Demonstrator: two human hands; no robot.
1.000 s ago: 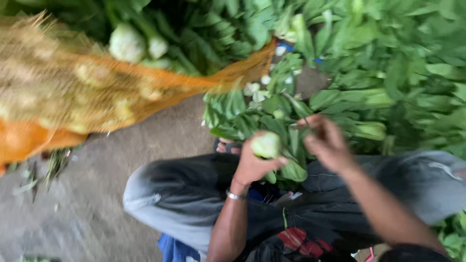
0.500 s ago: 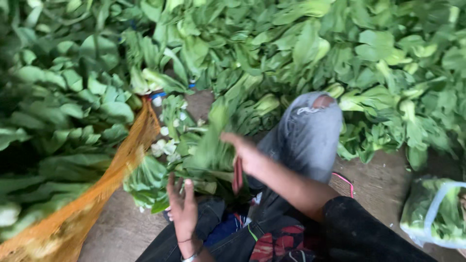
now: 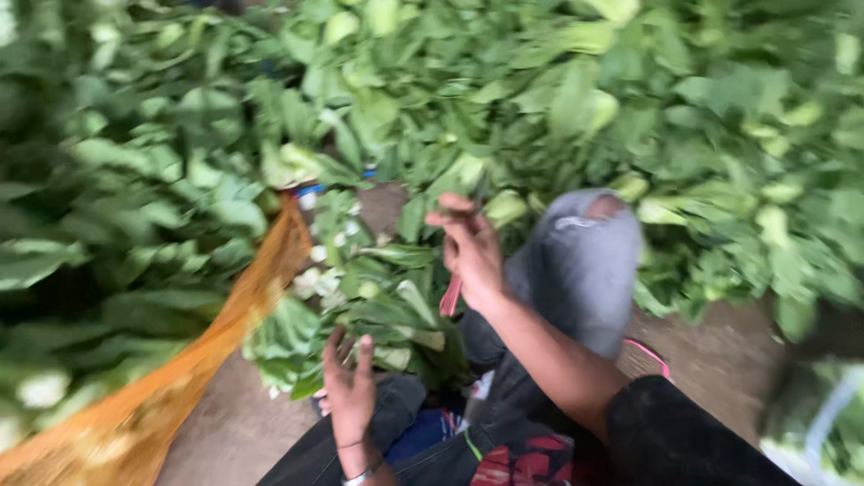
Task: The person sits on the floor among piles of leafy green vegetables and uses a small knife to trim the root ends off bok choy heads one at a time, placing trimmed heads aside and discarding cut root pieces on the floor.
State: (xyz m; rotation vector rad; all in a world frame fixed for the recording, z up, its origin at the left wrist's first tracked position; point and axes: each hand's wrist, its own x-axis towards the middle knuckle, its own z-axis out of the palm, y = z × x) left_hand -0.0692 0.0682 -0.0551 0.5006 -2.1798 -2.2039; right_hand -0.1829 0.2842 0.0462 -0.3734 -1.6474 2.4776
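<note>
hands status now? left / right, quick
Left hand: open, fingers spread, nothing held, by the leafy greens.
Right hand: raised; grip cannot be told, blurred.

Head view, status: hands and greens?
Left hand open, fingers spread by the leafy bunch. Right hand raised, red-handled tool in its grip. Orange mesh sack lies left.

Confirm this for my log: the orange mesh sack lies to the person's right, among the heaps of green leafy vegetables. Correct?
Not quite. The orange mesh sack lies to the person's left, beside the left hand, as the head view shows. It does sit among the heaps of green leafy vegetables.
</note>
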